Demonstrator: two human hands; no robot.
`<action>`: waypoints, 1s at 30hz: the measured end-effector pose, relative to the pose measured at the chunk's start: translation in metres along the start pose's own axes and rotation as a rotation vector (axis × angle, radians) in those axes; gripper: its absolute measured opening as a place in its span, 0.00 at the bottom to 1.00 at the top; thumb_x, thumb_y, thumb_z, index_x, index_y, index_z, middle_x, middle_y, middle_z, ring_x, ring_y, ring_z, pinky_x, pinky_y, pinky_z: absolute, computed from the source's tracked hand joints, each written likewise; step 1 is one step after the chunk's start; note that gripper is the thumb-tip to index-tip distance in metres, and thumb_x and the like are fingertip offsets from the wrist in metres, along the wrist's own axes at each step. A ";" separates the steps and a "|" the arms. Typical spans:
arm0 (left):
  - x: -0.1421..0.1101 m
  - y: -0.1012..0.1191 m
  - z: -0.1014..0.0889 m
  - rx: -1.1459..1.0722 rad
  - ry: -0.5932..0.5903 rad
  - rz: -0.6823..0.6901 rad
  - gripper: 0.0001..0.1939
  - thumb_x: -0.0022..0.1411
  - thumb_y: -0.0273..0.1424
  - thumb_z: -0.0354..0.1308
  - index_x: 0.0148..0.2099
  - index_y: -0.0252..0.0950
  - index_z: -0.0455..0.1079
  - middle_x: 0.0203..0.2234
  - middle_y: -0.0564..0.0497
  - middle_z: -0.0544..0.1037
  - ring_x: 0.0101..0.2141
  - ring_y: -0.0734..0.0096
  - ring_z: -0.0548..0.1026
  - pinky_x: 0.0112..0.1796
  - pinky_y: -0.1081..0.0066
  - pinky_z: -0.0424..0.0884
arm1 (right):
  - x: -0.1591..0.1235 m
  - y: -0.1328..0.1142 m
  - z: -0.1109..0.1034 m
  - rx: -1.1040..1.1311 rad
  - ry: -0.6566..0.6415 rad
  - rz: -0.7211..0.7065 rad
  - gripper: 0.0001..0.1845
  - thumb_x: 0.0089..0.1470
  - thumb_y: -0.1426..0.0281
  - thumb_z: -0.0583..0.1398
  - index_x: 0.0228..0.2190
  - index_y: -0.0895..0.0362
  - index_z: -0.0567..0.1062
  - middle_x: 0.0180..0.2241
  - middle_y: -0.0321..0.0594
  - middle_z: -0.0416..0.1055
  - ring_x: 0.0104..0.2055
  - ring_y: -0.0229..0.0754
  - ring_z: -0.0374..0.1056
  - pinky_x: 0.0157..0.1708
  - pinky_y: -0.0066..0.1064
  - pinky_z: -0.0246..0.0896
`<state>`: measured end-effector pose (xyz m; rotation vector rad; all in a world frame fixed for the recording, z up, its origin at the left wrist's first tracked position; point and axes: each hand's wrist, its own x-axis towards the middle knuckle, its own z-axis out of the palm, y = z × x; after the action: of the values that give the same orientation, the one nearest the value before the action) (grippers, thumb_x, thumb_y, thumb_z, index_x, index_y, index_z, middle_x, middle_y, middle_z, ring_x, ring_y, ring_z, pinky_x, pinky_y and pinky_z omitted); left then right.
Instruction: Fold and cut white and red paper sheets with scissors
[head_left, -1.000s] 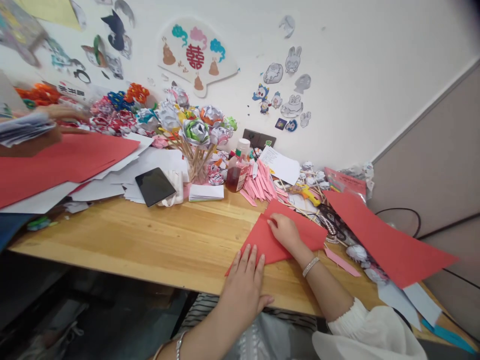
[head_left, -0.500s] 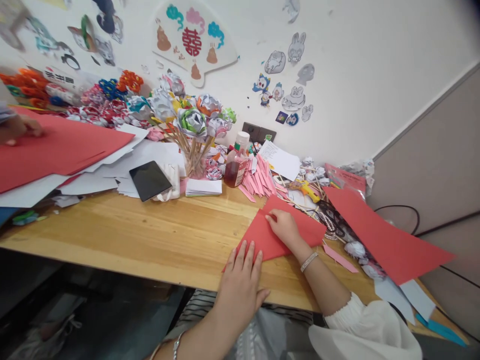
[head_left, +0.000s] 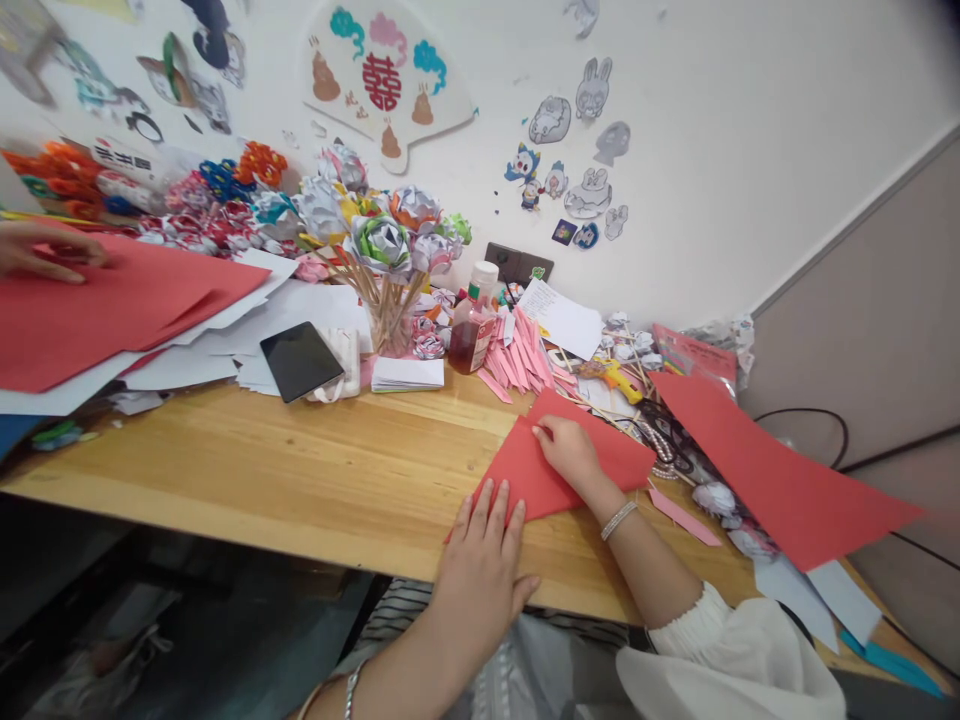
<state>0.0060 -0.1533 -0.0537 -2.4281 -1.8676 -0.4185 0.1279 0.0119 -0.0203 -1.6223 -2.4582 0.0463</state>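
Note:
A folded sheet of red paper (head_left: 611,455) lies on the wooden table in front of me, one flap laid over the rest. My left hand (head_left: 480,560) rests flat on its near left corner, fingers stretched out. Higher up on the paper, my right hand (head_left: 568,450) has its fingers curled together at the folded edge, pinching or pressing the paper there; the fingertips partly hide the contact. To the right, another red sheet (head_left: 780,470) lies across clutter near the table's edge.
Another person's hand (head_left: 49,250) touches a stack of red paper (head_left: 142,300) at the left. Behind are a black tablet (head_left: 301,362), a bottle (head_left: 471,335), paper flowers (head_left: 382,245), pink paper strips (head_left: 517,355) and a yellow glue gun (head_left: 621,382).
The other person's hand has moved further into view over the red stack, and that stack's edge has lifted slightly. My two hands and the folded paper have barely moved.

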 end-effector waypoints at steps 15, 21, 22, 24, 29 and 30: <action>-0.005 -0.002 -0.005 -0.069 -0.047 -0.009 0.32 0.56 0.39 0.44 0.57 0.21 0.55 0.58 0.32 0.54 0.58 0.54 0.52 0.54 0.60 0.54 | 0.001 0.000 0.003 -0.028 -0.010 0.014 0.12 0.56 0.68 0.50 0.29 0.57 0.71 0.31 0.42 0.72 0.33 0.41 0.65 0.28 0.28 0.47; -0.002 0.004 -0.006 -0.088 -0.077 -0.079 0.35 0.56 0.42 0.45 0.58 0.19 0.55 0.58 0.30 0.52 0.58 0.49 0.51 0.53 0.55 0.54 | 0.001 0.001 0.006 -0.048 -0.001 -0.006 0.11 0.56 0.69 0.49 0.29 0.57 0.69 0.32 0.43 0.72 0.34 0.41 0.65 0.28 0.28 0.47; -0.002 0.004 -0.006 -0.092 -0.073 -0.076 0.35 0.56 0.42 0.45 0.58 0.19 0.54 0.58 0.30 0.52 0.58 0.49 0.51 0.54 0.55 0.54 | 0.001 0.001 0.007 -0.050 0.001 -0.010 0.11 0.56 0.69 0.49 0.29 0.57 0.69 0.32 0.42 0.71 0.34 0.41 0.65 0.28 0.28 0.47; -0.003 0.003 -0.006 -0.106 -0.074 -0.074 0.35 0.56 0.43 0.45 0.58 0.20 0.54 0.58 0.31 0.51 0.58 0.49 0.50 0.54 0.56 0.54 | 0.001 0.001 0.008 -0.054 0.006 -0.019 0.10 0.56 0.70 0.49 0.30 0.57 0.69 0.32 0.42 0.71 0.34 0.41 0.64 0.29 0.28 0.48; 0.000 -0.001 -0.015 -0.123 -0.175 -0.057 0.35 0.54 0.42 0.48 0.57 0.20 0.56 0.57 0.30 0.53 0.58 0.50 0.51 0.54 0.56 0.55 | -0.001 -0.001 0.009 -0.077 0.033 -0.018 0.09 0.56 0.70 0.49 0.30 0.58 0.68 0.31 0.42 0.69 0.36 0.42 0.63 0.32 0.28 0.48; 0.001 -0.001 -0.016 -0.114 -0.186 -0.055 0.35 0.54 0.42 0.49 0.57 0.20 0.56 0.57 0.29 0.53 0.57 0.49 0.52 0.54 0.56 0.55 | -0.002 -0.001 0.010 -0.082 0.040 -0.015 0.09 0.56 0.70 0.50 0.30 0.58 0.68 0.31 0.42 0.69 0.36 0.42 0.63 0.32 0.29 0.48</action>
<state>0.0026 -0.1551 -0.0376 -2.5750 -2.0412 -0.3199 0.1255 0.0107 -0.0298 -1.6203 -2.4725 -0.0895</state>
